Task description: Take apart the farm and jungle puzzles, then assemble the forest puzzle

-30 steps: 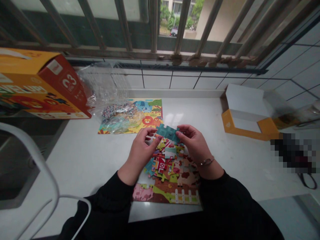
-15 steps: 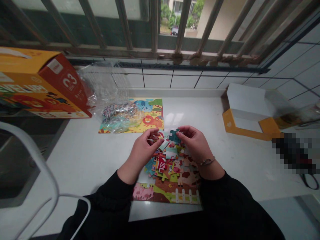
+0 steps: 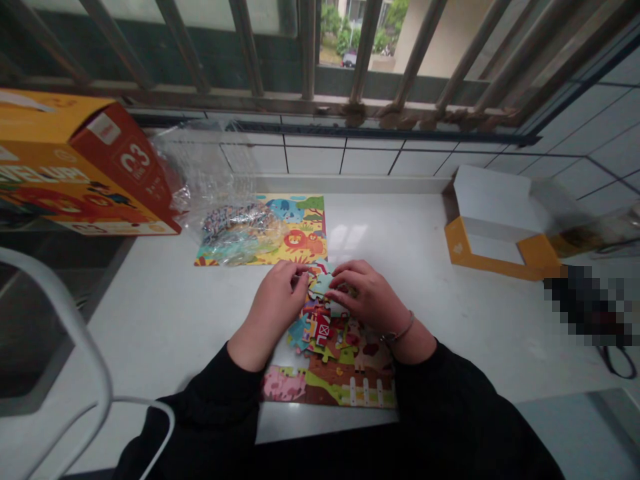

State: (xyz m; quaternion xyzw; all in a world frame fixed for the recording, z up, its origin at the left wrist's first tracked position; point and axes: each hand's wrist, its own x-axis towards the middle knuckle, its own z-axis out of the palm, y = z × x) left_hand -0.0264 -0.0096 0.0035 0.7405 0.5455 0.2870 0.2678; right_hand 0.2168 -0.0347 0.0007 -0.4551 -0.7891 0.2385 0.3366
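A partly assembled farm-picture jigsaw puzzle (image 3: 367, 380) lies on the counter in front of me, its cow, pig and fence showing. Loose puzzle pieces (image 3: 303, 332) are heaped over its left and upper part, among them a red barn piece (image 3: 323, 329). My left hand (image 3: 280, 297) is closed at the upper left of the heap, thumb and fingers pinched at the edge of a puzzle piece. Across from it my right hand (image 3: 367, 297) has its fingers apart, tips by a pale green puzzle piece (image 3: 320, 285). Its palm hides part of the puzzle.
A yellow animal picture sheet (image 3: 306, 227) lies behind, with a clear bag (image 3: 235, 227) of pieces on it. An orange puzzle box (image 3: 125, 177) stands at left, an open carton (image 3: 495, 257) at right. A white curved tube (image 3: 75, 313) crosses the left foreground.
My right hand has moved left and slightly down, and the teal puzzle piece it held is out of sight. My left hand has shifted slightly left, its fingers drawn closer together.
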